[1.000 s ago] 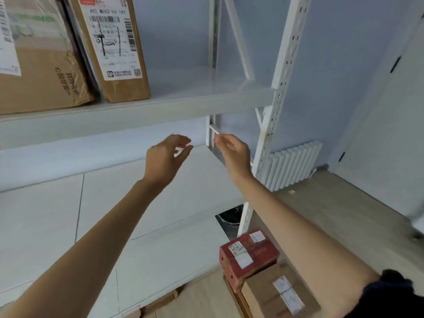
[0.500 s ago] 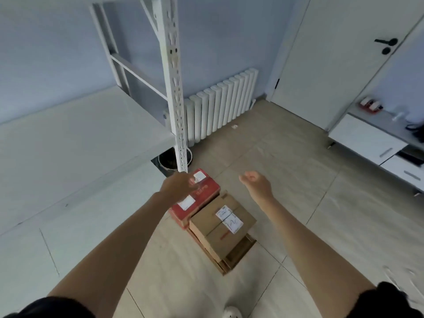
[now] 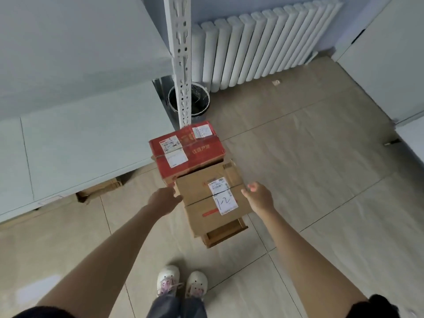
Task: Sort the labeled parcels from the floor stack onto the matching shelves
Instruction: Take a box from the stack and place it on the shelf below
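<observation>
**Item: brown box, top of floor stack, marked "1-2"**

While my arms reach down to it, the brown box [image 3: 213,200] sits on top of the floor stack, partly overlapping the red box [image 3: 185,150] just behind it, w/ at least one more flat carton [image 3: 226,234] poking out underneath. Stack stands on the tile floor beside the shelf post [image 3: 182,60], just in front of my shoes [image 3: 182,283].

Hands: left hand [image 3: 164,199] is at the box's left edge, touching or nearly so; fingers tucked toward the corner, can't tell if they're curled round it. Right hand [image 3: 259,197] is just off the right edge, fingers loosely bent, thumb apart, holding nothing as far as I can see.

Handling (my guess): plain cardboard, taped across the middle, stiff enough to lift by its two short sides. Prob. light to moderate, nothing sags. Tape and paper label [image 3: 221,196] could be slick, so palms flat on the bare cardboard sides, not on the label. Box overhangs the carton below, so lift straight up to avoid dragging the stack.

Not readable / hidden:
- printed text on the label too small; only the handwritten "1-2" shows.
- red box labels blurred.
- lower cartons mostly covered; count unclear.
- shelf [image 3: 91,125] at left seen from above only; no shelf markings in view.
- bin [image 3: 197,102] behind the post, contents dark.
</observation>
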